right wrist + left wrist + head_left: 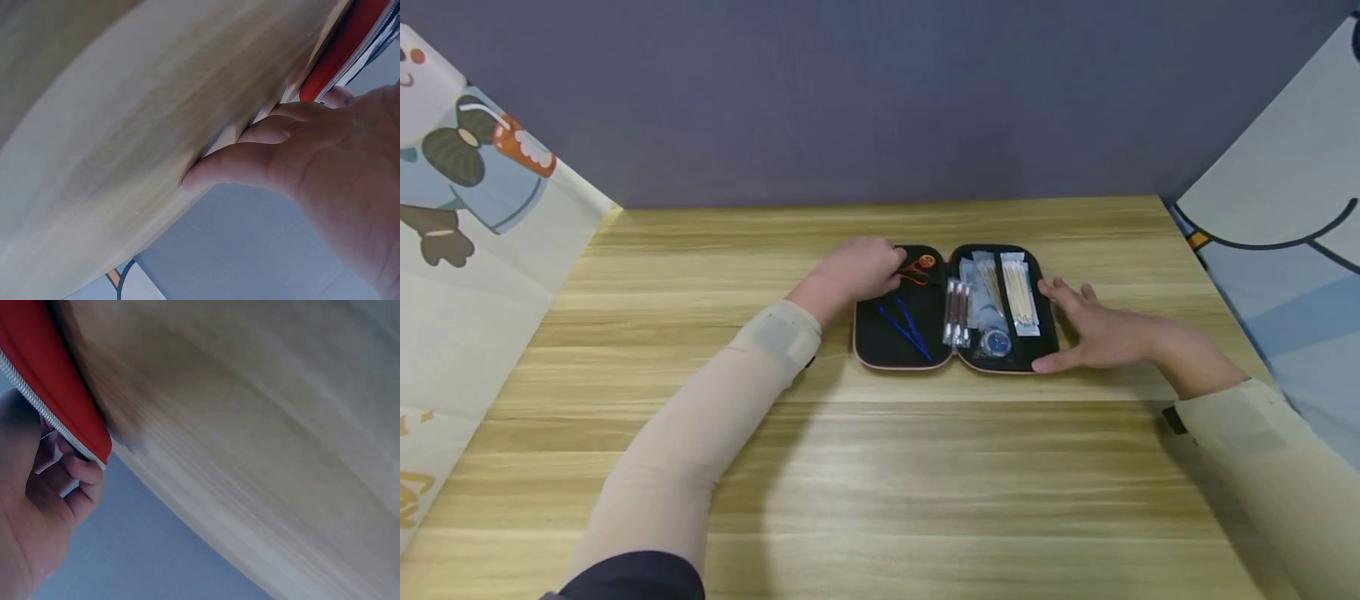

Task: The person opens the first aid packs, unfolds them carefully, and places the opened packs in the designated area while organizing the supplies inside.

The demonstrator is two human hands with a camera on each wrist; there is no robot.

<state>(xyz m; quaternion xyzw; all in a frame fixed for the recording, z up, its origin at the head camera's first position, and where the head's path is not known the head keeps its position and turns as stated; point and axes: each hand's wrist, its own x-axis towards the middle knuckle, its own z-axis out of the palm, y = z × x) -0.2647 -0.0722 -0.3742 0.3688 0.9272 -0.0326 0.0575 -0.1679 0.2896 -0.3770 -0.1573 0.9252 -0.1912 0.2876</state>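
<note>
An unzipped kit case (pixel 895 342) lies spread flat on the table, black inside, with a red outside in both wrist views. My left hand (pixel 859 268) reaches over its upper left corner, fingers bent, and pinches small orange-handled scissors (pixel 914 275); the fingertips are partly hidden. Blue tweezers (pixel 906 329) lie below them. In the right half are packaged cotton swabs (pixel 1020 296), a pack of brown-stemmed swabs (pixel 957 312) near the fold, and a round blue item (pixel 996 342) in clear wrap. My right hand (pixel 1101 333), fingers spread, touches the case's right edge.
The wood-grain table (pixel 925 483) extends around the case. A dark blue-grey panel (pixel 880 100) stands behind it. Cartoon-printed sheets line the left side (pixel 445 325) and the right side (pixel 1270 217).
</note>
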